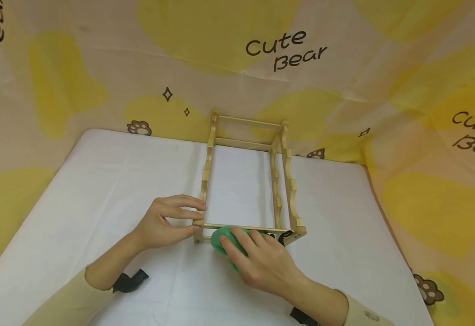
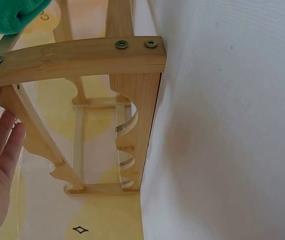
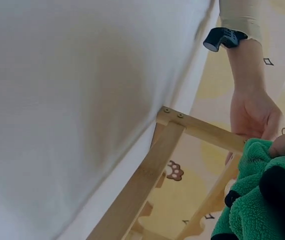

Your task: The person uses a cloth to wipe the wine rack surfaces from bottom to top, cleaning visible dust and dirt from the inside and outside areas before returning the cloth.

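Note:
A light wooden rack [image 1: 289, 176] with scalloped side rails lies on the white tabletop, its near end toward me. My left hand [image 1: 162, 224] grips its near left corner, thumb and fingers on different sides of the wood. A plush green cloth [image 1: 220, 235] with dark patches is bunched in my right hand [image 1: 262, 260], which holds it against the near end bar. In the left wrist view, bolt heads show on the rack's end piece [image 2: 77, 60], and the cloth [image 2: 12, 15] hangs at the top left. The right wrist view shows the cloth [image 3: 252, 210] over part of the end bar [image 3: 212, 134].
The white tabletop [image 1: 148, 167] extends on both sides of the rack. Behind and to the right stands yellow-patterned fabric [image 1: 205, 36] with printed lettering, close to the rack's far end. A black strap piece [image 1: 131, 280] sticks out by the left wrist.

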Action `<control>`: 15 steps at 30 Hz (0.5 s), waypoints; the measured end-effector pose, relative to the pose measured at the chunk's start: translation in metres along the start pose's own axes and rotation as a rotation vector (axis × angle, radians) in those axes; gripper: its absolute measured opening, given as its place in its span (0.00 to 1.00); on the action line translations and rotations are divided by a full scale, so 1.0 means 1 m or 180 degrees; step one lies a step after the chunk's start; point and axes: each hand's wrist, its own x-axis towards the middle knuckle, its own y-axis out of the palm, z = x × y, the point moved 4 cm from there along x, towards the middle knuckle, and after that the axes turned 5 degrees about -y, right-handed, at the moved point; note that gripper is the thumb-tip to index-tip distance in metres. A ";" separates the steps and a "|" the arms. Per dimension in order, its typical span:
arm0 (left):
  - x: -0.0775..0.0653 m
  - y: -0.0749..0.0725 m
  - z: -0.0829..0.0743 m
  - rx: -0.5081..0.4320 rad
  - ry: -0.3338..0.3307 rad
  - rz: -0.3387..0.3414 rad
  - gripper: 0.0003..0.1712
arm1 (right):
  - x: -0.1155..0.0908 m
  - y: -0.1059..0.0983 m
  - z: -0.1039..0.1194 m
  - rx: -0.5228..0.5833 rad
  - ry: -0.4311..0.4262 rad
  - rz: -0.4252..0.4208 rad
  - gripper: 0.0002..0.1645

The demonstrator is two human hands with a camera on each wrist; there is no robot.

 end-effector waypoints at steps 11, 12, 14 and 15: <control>-0.002 0.000 -0.002 0.0069 -0.0068 -0.0018 0.24 | -0.024 -0.014 -0.009 0.0037 0.0155 -0.0059 0.21; -0.002 0.001 -0.002 0.0075 -0.0060 -0.0018 0.24 | -0.026 -0.016 -0.010 0.0036 0.0178 -0.0075 0.21; -0.001 0.002 -0.002 0.0096 -0.0046 -0.0019 0.24 | -0.030 -0.019 -0.012 0.0043 0.0223 -0.0107 0.21; -0.001 0.002 -0.003 0.0112 -0.0038 -0.0020 0.24 | -0.032 -0.021 -0.014 0.0031 0.0235 -0.0127 0.21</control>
